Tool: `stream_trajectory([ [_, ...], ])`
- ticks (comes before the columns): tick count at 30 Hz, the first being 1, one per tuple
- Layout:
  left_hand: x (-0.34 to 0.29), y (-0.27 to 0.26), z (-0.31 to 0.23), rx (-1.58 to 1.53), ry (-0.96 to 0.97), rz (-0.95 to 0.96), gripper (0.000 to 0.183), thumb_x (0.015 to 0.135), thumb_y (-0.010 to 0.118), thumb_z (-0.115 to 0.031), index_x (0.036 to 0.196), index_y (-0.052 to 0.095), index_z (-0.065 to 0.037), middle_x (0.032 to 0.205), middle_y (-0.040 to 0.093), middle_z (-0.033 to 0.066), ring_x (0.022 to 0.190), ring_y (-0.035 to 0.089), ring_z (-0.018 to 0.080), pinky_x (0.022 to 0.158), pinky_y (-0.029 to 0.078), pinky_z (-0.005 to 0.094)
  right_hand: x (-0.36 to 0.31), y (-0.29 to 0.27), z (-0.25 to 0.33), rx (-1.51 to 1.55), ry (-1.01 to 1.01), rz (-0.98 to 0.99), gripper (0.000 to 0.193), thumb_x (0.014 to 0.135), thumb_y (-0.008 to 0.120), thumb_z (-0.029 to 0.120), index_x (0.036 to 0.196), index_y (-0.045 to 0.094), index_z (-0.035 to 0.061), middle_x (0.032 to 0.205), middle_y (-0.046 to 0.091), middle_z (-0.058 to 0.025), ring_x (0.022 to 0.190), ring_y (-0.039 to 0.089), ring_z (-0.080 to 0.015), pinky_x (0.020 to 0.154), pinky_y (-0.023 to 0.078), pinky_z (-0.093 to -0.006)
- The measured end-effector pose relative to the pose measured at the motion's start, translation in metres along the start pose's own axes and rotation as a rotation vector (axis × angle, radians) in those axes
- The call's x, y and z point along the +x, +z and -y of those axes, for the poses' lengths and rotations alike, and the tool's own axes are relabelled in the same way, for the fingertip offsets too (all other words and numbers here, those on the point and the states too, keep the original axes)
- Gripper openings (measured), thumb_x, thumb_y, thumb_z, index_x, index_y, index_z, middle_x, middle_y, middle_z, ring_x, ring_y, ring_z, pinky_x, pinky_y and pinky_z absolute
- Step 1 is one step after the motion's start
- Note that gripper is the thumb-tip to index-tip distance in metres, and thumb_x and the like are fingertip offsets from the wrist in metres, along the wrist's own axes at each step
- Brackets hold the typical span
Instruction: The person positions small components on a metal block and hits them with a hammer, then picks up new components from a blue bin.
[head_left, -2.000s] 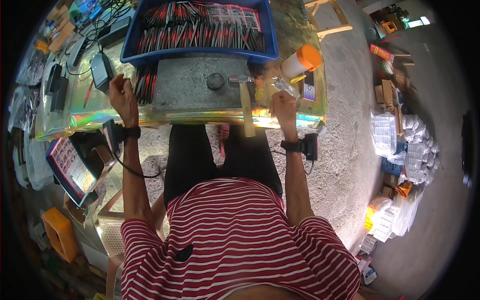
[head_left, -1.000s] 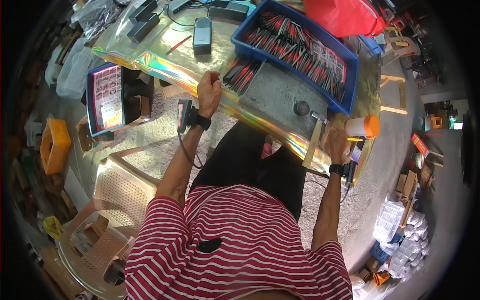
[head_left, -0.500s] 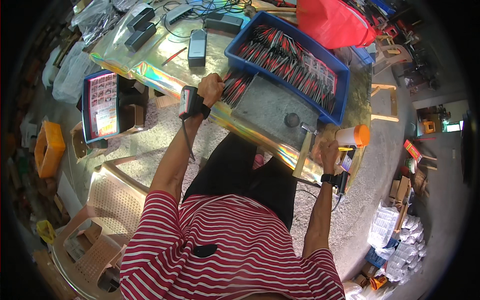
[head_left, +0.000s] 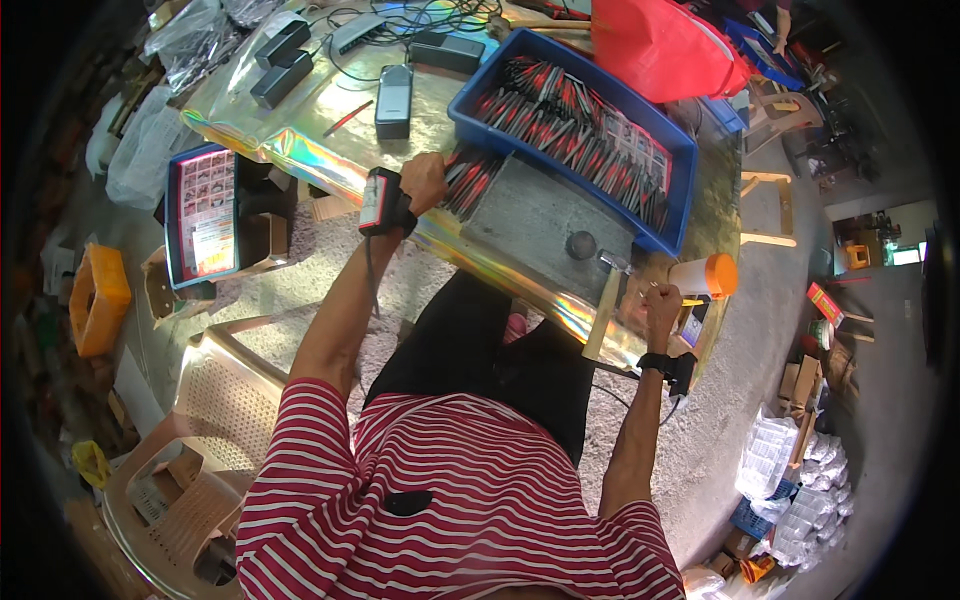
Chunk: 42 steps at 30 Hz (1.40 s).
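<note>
My left hand (head_left: 425, 182) is closed at the left end of a loose pile of slim red-and-black tools (head_left: 473, 184) on the table edge. Whatever its fingers hold is hidden. My right hand (head_left: 660, 304), fingers curled together, is beside a white jar with an orange lid (head_left: 706, 275); anything pinched there is too small to make out. Just left of that hand, a hammer (head_left: 604, 312) lies with its pale handle over the table edge. Between my hands are a dark grey metal slab (head_left: 535, 215) and a round dark knob-like piece (head_left: 581, 244) on it.
Behind the slab stands a blue tray (head_left: 572, 160) packed with similar red-and-black tools. A red bag (head_left: 665, 50) lies beyond it. Dark boxy devices (head_left: 394, 102) and cables sit at the back left. A plastic chair (head_left: 225, 400) stands to my left. Another person's arm (head_left: 782, 30) shows far right.
My right hand's fingers have curled and turned slightly beside the jar, and its wrist has rotated. My left hand stays by the pile. Another person's arm has appeared at the far right.
</note>
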<state>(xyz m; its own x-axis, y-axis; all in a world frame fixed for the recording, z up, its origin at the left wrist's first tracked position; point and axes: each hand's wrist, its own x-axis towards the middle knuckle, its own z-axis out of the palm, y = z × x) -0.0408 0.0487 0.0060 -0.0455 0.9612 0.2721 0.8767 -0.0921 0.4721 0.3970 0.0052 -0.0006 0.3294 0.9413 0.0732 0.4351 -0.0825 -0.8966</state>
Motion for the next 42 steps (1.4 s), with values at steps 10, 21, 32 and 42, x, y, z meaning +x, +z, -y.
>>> stream_trajectory([
  [10,-0.022,-0.038,-0.012,-0.493,-0.291,-0.018,0.015,0.070,0.049,-0.013,0.073,0.050,0.002,0.065,0.056,0.0112,0.053,0.054,0.0175,0.049,0.047,0.0275,-0.020,0.001,0.022,0.158,-0.043,-0.076,0.008,0.072,0.053,0.003,0.078,0.054,-0.0026,0.061,0.052,-0.0038,0.048,0.049,-0.0084,0.042,0.043,-0.0190],
  [21,-0.076,-0.058,-0.108,-1.565,-0.383,0.253,0.010,0.076,0.050,-0.002,0.086,0.049,0.001,0.074,0.058,0.0121,0.054,0.056,0.0133,0.053,0.051,0.0266,-0.076,0.024,0.136,0.542,0.097,0.188,0.011,0.077,0.054,0.008,0.085,0.053,0.0006,0.060,0.048,0.0003,0.050,0.043,-0.0052,0.046,0.035,-0.0174],
  [32,-0.084,-0.057,-0.156,-1.930,-0.431,0.453,0.015,0.082,0.051,-0.010,0.092,0.051,0.001,0.082,0.059,0.0118,0.064,0.059,0.0134,0.061,0.053,0.0266,-0.122,0.064,0.191,0.778,0.019,0.519,0.009,0.079,0.050,0.002,0.086,0.053,-0.0025,0.067,0.052,-0.0019,0.052,0.045,-0.0049,0.045,0.037,-0.0173],
  [42,-0.080,-0.060,-0.164,-2.141,-0.523,0.527,0.014,0.084,0.048,-0.011,0.085,0.051,0.003,0.078,0.057,0.0108,0.065,0.057,0.0158,0.061,0.051,0.0258,-0.126,0.066,0.199,0.767,-0.020,0.458,0.010,0.077,0.051,-0.001,0.087,0.051,-0.0027,0.073,0.054,-0.0047,0.052,0.046,-0.0049,0.045,0.036,-0.0166],
])
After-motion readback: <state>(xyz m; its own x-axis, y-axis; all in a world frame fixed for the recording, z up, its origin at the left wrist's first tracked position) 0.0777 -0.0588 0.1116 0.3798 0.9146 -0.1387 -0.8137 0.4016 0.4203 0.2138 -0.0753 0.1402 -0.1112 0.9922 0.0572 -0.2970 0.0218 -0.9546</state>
